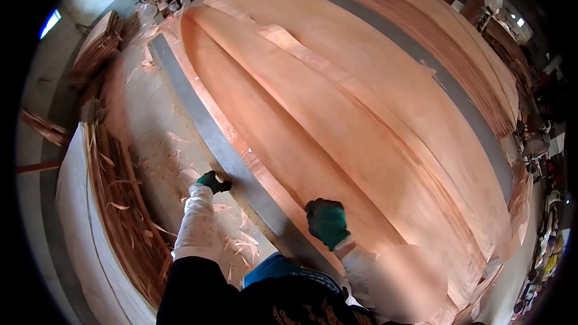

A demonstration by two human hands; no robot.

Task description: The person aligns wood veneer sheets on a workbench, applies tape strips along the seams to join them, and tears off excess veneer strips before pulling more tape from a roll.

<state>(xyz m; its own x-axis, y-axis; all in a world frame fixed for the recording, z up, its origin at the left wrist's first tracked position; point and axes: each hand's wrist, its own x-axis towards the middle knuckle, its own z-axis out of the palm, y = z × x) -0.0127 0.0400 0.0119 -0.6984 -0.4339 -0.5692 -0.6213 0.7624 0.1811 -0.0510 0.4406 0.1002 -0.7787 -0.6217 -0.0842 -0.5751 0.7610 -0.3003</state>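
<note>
My left hand (214,182), in a green and dark glove, is beside the near edge of the long grey-topped table (226,159). Its fingers are curled, and I cannot make out anything in them. My right hand (326,222), gloved the same way, is closed like a fist over the near side of a large reddish wood veneer sheet (283,144). The fingertips point away from me and are hidden, so what they grip does not show. The sheet lies in long waves and folds, with a raised, overlapping ridge along its middle.
Stacked veneer (421,42) stands beyond the table's far edge. At the left are another upright-edged veneer stack (123,204) and a smaller pile (99,42). Wood scraps (244,244) litter the concrete floor. Assorted clutter (545,216) lines the right side.
</note>
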